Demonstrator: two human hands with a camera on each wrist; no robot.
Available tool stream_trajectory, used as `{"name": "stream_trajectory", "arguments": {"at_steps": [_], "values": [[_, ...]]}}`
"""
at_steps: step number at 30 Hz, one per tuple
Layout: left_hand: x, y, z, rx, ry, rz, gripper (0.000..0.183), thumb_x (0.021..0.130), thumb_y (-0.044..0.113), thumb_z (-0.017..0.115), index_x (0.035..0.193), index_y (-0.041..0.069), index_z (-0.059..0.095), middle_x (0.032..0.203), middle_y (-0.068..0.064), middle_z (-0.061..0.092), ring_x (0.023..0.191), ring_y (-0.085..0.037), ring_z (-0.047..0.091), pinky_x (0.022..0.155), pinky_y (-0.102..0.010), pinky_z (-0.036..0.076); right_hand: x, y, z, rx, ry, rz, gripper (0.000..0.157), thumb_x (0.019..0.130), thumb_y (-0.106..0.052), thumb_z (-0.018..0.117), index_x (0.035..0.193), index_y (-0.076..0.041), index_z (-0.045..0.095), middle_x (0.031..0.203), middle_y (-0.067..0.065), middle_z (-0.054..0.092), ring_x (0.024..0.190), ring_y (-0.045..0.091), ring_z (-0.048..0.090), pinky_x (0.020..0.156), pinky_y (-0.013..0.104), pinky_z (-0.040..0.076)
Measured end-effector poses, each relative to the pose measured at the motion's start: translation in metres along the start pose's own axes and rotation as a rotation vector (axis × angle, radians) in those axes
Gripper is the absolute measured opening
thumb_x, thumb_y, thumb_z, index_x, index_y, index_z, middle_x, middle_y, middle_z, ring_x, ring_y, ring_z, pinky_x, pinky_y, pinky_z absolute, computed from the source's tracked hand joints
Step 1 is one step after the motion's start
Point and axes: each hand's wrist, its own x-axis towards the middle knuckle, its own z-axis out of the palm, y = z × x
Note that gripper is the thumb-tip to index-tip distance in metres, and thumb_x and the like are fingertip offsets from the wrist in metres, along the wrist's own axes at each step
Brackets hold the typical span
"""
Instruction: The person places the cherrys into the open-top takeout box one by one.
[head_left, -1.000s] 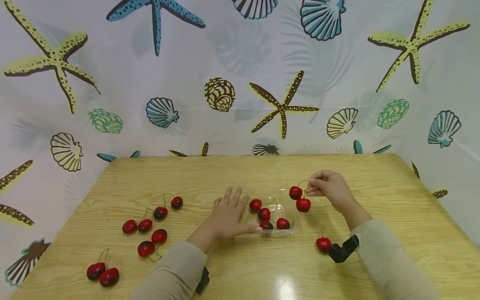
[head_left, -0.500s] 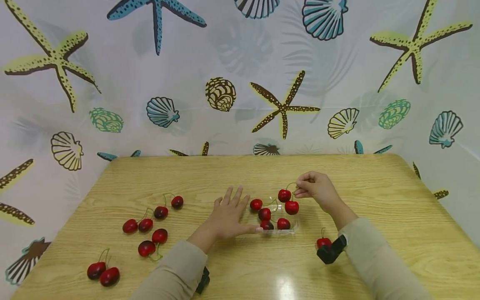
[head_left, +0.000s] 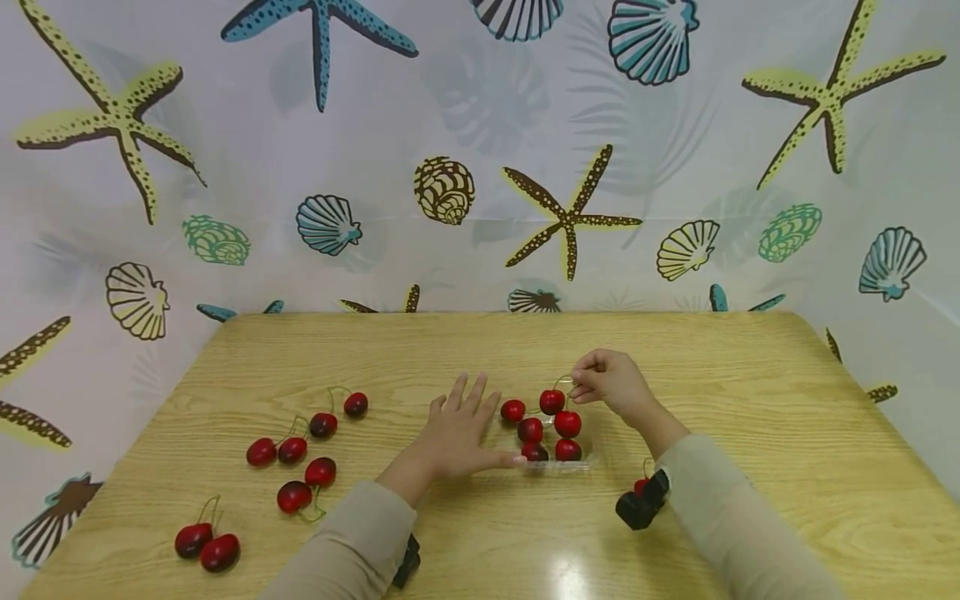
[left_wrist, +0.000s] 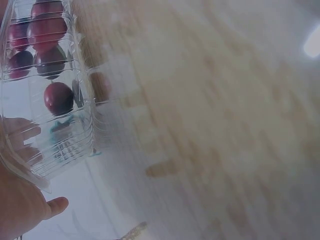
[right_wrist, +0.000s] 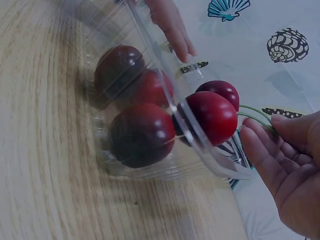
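Observation:
My right hand point(head_left: 615, 386) pinches the green stems of a cherry pair point(right_wrist: 215, 112) between thumb and fingers. Those two red cherries hang over a clear plastic box point(head_left: 557, 466), level with its rim in the right wrist view. Inside the box lie several more cherries point(right_wrist: 142, 135), seen through its ribbed wall in both wrist views. On the box's left side rests my left hand point(head_left: 459, 429), fingers spread and straight, its thumb along the near rim. The left wrist view shows that hand's thumb point(left_wrist: 57, 206) beside the box's end.
Several paired cherries point(head_left: 292, 451) lie on the left part of the wooden table point(head_left: 450, 542), with one more pair point(head_left: 206, 547) at the front left. A lone cherry point(head_left: 641, 485) sits under my right wrist, partly hidden by the black wrist camera point(head_left: 642, 502). A patterned cloth point(head_left: 375, 125) hangs behind.
My right hand has moved left with the cherry pair, from beside the box to above it, and the pair has come lower. The left hand stays put.

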Motion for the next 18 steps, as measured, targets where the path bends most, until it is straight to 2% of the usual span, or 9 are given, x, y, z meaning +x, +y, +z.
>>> {"name": "stream_trajectory", "arguments": {"at_steps": [7, 13, 18], "values": [[0.0007, -0.0009, 0.0018, -0.007, 0.006, 0.001, 0.098, 0.075, 0.073, 0.048, 0.146, 0.011, 0.022, 0.154, -0.011, 0.004, 0.140, -0.035, -0.003, 0.106, -0.059, 0.012, 0.0037, 0.0019, 0.0038, -0.074, -0.011, -0.001, 0.013, 0.091, 0.002, 0.050, 0.096, 0.014, 0.052, 0.078, 0.012, 0.058, 0.061, 0.009, 0.061, 0.067, 0.033, 0.055], [0.0014, -0.0005, 0.0014, -0.007, 0.004, -0.002, 0.098, 0.074, 0.074, 0.047, 0.146, 0.011, 0.023, 0.154, -0.011, 0.004, 0.140, -0.035, -0.003, 0.106, -0.059, 0.012, 0.0068, -0.0008, 0.0059, -0.191, -0.030, 0.022, 0.018, 0.092, 0.001, 0.049, 0.100, 0.016, 0.054, 0.090, 0.025, 0.059, 0.064, 0.010, 0.062, 0.068, 0.032, 0.054], [0.0011, 0.0001, 0.0007, -0.006, 0.001, -0.004, 0.099, 0.074, 0.075, 0.047, 0.146, 0.011, 0.023, 0.154, -0.012, 0.004, 0.140, -0.036, -0.004, 0.106, -0.059, 0.012, 0.0092, -0.0044, 0.0074, -0.273, -0.066, 0.032, 0.018, 0.092, 0.002, 0.049, 0.100, 0.017, 0.055, 0.094, 0.029, 0.059, 0.063, 0.010, 0.061, 0.069, 0.035, 0.054]]}}
